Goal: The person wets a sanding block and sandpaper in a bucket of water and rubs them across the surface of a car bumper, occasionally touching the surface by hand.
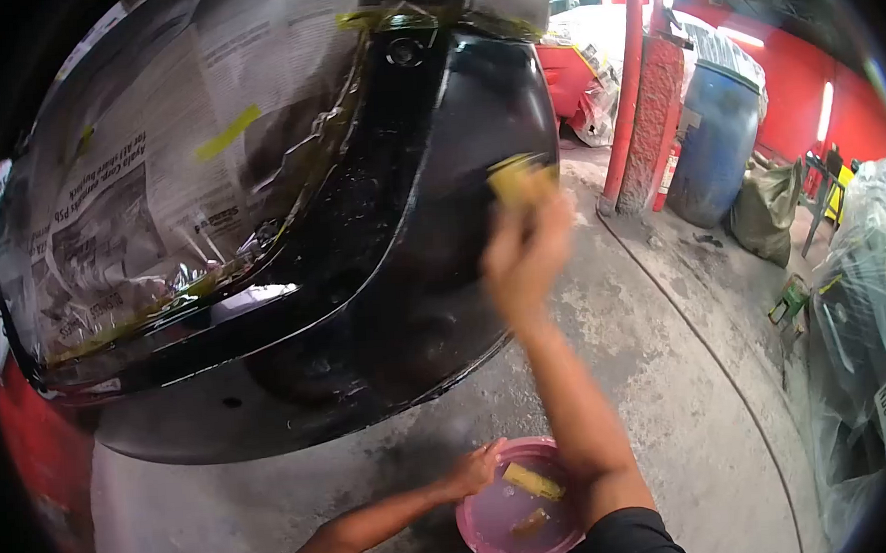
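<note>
My right hand (530, 257) is raised, closed around a yellow sanding pad (518, 179) at the rounded corner of a black car bumper (431, 247). Motion blurs this hand and the pad, so the pad's exact make is hard to see. Lower down, my left hand (476, 471) grips the rim of a round pink basin (468, 526). Cloudy water stands in the basin, with a yellow roll-like piece (532, 481) and a smaller brownish piece (529, 523) in it. Taped newspaper (184, 120) covers the car part above the bumper.
Grey concrete floor (658, 365) surrounds the basin, crossed by a dark line or hose. A red pillar (645, 116) and a blue drum (714, 142) stand behind, beside a sack (768, 209). Plastic-wrapped parts (857, 335) line the right side.
</note>
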The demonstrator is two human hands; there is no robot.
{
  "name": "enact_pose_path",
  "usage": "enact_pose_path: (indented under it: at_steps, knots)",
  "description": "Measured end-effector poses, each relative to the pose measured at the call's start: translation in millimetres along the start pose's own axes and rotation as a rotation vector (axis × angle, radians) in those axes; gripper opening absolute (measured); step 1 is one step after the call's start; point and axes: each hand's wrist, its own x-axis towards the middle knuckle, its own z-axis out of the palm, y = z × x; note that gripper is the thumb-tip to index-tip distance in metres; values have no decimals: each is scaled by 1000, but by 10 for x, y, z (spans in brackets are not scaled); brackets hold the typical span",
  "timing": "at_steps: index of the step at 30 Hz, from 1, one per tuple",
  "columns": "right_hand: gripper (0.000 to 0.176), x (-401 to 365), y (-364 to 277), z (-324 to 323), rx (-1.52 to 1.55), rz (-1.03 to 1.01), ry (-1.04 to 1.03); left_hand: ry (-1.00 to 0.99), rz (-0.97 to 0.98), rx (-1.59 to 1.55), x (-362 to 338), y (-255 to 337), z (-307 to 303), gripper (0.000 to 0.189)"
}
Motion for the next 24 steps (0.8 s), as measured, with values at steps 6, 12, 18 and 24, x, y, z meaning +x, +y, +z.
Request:
enact_pose_path:
  at_steps: [6,12,18,24]
  knots:
    - [32,314,750,96,76,543,-55,5,16,26,14,-61,79,47]
    - [25,215,847,42,-15,579,-83,44,41,-30,107,-195,184,46]
    - [23,-93,-131,-146,63,231,-75,4,3,-14,89,-174,219,46]
    - [31,494,-84,-5,61,131,-178,9,20,-65,97,-166,194,43]
